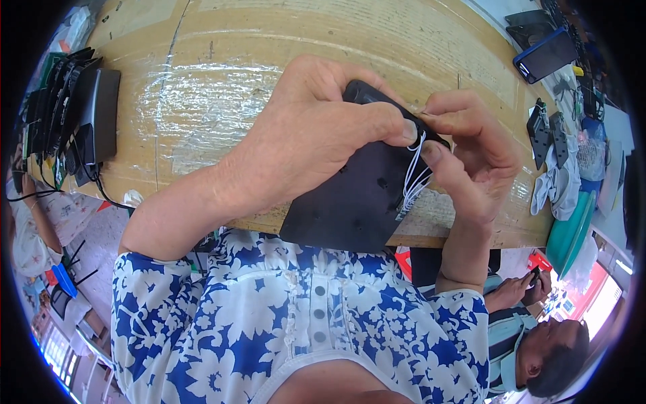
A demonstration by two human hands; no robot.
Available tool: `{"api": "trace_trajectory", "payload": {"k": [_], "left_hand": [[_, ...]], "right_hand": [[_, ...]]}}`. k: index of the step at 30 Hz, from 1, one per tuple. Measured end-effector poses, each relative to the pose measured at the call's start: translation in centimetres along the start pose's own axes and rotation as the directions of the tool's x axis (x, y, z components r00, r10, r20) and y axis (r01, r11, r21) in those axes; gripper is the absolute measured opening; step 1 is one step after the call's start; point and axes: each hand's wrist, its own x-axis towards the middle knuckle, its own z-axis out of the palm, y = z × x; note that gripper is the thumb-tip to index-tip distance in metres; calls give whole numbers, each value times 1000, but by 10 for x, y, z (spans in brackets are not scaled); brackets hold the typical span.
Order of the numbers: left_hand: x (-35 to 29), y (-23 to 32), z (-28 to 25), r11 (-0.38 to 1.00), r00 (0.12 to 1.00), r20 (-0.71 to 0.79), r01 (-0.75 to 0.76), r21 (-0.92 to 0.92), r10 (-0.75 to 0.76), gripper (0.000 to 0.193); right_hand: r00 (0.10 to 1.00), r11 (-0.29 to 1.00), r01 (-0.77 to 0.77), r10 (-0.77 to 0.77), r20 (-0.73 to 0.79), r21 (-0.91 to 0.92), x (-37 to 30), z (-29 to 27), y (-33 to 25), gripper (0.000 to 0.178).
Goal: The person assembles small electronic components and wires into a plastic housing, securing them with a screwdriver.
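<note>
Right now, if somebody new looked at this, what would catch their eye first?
Probably the left hand and right hand at the centre, meeting at the upper end of a flat black piece, with thin white cords hanging over its right side. Next might come the blue-and-white floral top across the lower middle, then the green basin by the table's right end.
</note>
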Motion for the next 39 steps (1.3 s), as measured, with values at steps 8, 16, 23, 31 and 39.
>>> {"api": "trace_trajectory", "payload": {"k": [8,16,23,31,39], "left_hand": [[1,2,-1,998,1000,9,22,-60,-22,17],[9,-4,-10,978,991,95,110,-179,-94,19],[6,-3,-1,998,998,-19,66,-4,-66,17],[7,-13,2,998,999,-31,24,61,-22,15],[6,-13,4,993,998,-52,-21,113,27,15]], "right_hand": [[999,998,43,-42,13,-52,0,-2,5,21],[1000,1000,-6,6,-9,-14,-1,4,1,21],[999,992,8,-4,32,-126,1,2,-1,22],[998,989,-5,13,59,-146,-1,3,-7,22],[999,986,29,-21,49,-165,-3,6,-7,24]]}}
